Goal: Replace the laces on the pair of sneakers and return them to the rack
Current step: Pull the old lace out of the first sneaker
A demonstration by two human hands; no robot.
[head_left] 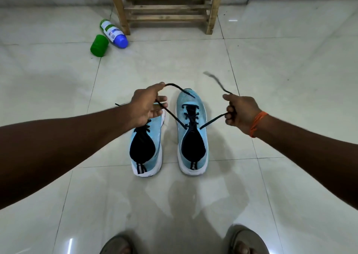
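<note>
Now L grip [149,106], R grip [240,112] each w/ pinch on black lace [174,116] of rt sneaker [201,135]; bottle label [109,30] illegible.

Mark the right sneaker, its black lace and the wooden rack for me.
right sneaker [191,100]: head view, on the blue toe knit.
black lace [213,121]: head view, on the straight strand right of the eyelets.
wooden rack [168,7]: head view, on a lower front slat.

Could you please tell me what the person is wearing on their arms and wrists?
The left arm and right arm are both bare, with no sleeves in view. The right wrist carries an orange thread band, wound in several strands. The left wrist has nothing on it. No gloves or watch show.
</note>
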